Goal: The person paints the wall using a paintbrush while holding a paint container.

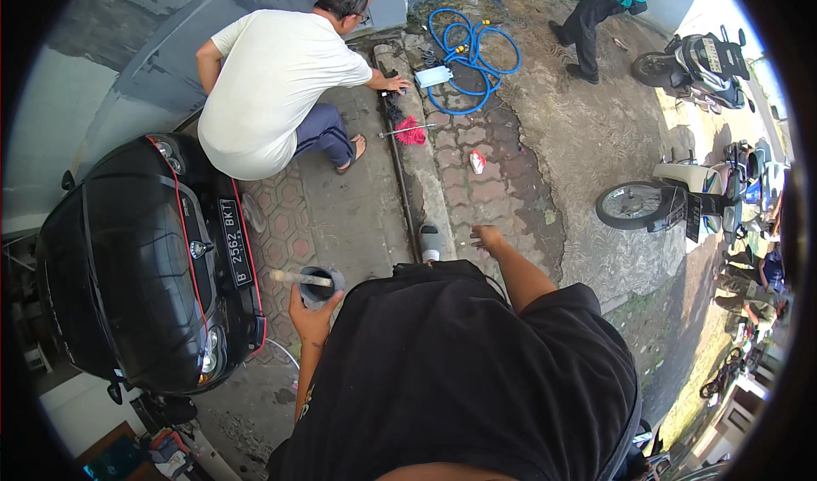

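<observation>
My left hand [309, 318] grips a small grey pot [333, 283] beside my body. A pale wooden handle [290, 278] sticks out over the pot's rim; whatever is on its lower end is hidden inside. My right hand [487, 236] hangs out over the paving to my right, holding nothing, its fingers a little apart. Below me, between the two hands, a foot in a grey slip-on shoe [431, 231] stands on the concrete kerb [421, 184] by a narrow gutter. Further up the kerb lies a crumpled red cloth [410, 131] with a thin metal rod [392, 133] across it.
A black car [143, 258] stands close on my left. Ahead, a person in a white shirt [274, 79] squats, reaching to the kerb. A coiled blue hose [509, 42] and a light-blue box [433, 76] lie ahead. Parked motorcycles [676, 203] and another person [590, 25] are on the right.
</observation>
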`<state>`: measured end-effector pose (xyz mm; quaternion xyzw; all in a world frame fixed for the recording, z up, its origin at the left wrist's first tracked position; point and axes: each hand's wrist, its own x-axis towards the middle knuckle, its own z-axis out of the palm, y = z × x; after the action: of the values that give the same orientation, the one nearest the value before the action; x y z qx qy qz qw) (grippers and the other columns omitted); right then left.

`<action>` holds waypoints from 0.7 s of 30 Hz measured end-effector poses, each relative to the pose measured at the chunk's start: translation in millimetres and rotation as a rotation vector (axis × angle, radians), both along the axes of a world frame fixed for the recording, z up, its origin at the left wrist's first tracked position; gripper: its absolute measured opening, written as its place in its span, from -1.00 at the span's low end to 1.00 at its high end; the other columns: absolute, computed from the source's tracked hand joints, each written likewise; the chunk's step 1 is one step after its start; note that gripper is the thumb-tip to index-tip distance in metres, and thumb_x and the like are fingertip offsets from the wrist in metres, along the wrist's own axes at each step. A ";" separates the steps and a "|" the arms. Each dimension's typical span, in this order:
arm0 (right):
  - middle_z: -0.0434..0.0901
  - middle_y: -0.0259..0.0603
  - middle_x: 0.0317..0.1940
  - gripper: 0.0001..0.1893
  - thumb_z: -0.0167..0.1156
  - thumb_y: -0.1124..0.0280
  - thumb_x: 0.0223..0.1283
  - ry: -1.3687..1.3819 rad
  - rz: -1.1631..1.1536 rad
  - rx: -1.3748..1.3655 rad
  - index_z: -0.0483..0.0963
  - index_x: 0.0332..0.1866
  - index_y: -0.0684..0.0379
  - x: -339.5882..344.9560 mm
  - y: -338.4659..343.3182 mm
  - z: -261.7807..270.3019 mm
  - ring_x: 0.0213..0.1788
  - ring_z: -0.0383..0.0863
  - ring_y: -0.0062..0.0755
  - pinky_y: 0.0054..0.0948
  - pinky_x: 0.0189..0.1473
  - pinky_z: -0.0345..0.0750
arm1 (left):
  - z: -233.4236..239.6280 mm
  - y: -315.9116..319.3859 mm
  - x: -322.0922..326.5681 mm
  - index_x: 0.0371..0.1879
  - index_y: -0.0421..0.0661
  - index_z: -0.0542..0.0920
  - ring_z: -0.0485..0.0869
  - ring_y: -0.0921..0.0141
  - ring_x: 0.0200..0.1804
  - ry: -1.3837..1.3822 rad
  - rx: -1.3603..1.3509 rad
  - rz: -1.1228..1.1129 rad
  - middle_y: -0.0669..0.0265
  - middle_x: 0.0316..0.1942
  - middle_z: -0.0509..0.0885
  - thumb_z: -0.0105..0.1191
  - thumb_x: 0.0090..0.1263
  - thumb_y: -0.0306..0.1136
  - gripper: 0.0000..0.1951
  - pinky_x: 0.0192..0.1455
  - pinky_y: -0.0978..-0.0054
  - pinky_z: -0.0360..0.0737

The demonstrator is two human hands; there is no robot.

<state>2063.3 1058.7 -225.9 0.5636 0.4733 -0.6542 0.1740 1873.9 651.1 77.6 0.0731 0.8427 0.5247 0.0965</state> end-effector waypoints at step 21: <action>0.67 -0.20 -0.29 -0.49 0.19 -0.13 0.50 0.162 -0.090 -0.143 0.61 -0.05 0.22 -115.0 63.7 12.5 -0.51 0.44 -0.32 -0.33 -0.35 0.42 | 3.5 40.5 8.5 0.04 -0.23 0.63 0.71 0.34 -0.05 0.001 0.011 0.026 0.21 -0.10 0.74 0.67 0.03 -0.37 -0.40 0.09 0.38 0.62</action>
<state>1948.3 1122.4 -213.3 0.5156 0.4122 -0.7369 0.1456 1882.4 691.6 81.1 0.0631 0.8408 0.5303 0.0888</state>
